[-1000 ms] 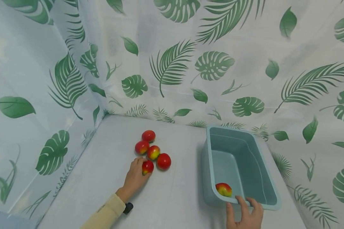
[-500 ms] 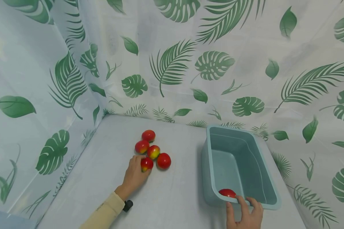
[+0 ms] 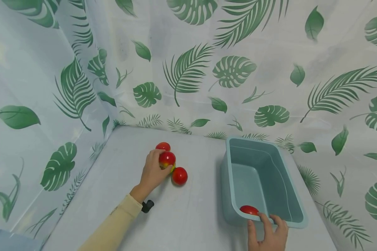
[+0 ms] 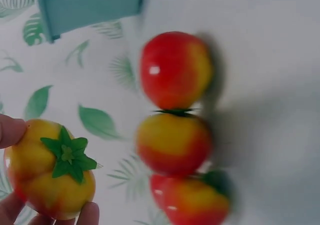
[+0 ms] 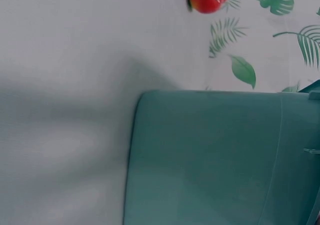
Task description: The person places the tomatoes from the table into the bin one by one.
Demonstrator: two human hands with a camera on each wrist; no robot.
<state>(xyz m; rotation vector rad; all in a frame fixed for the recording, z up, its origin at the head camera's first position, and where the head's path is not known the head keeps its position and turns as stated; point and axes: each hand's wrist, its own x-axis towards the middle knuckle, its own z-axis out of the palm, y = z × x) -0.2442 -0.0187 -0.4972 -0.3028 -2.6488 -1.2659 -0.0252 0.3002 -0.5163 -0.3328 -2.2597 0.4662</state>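
My left hand (image 3: 151, 172) grips a red and yellow tomato (image 3: 167, 158), raised off the table. In the left wrist view the held tomato (image 4: 42, 185) shows its green star-shaped leaf cap, with thumb and fingertips around it. Close by on the table lie more tomatoes: a red one (image 3: 179, 176) to the right and another (image 3: 163, 146) behind the hand. One more is mostly hidden under the held one. At the right, my right hand (image 3: 269, 237) holds the near rim of a blue-grey plastic bin (image 3: 228, 174), fingertips over the edge and thumb outside. Inside it lies a red tomato (image 3: 249, 210).
A pale cloth covers the table (image 3: 196, 216). White curtain with green leaf prints (image 3: 188, 73) hangs along the back and left. Bare table lies between the tomatoes and the bin. A small black device (image 3: 147, 206) sits at my left wrist.
My left hand has lifted the tomato and moved forward and slightly right, over the others. The tomato in the bin rolled slightly, then settled. My right hand stays on the rim.
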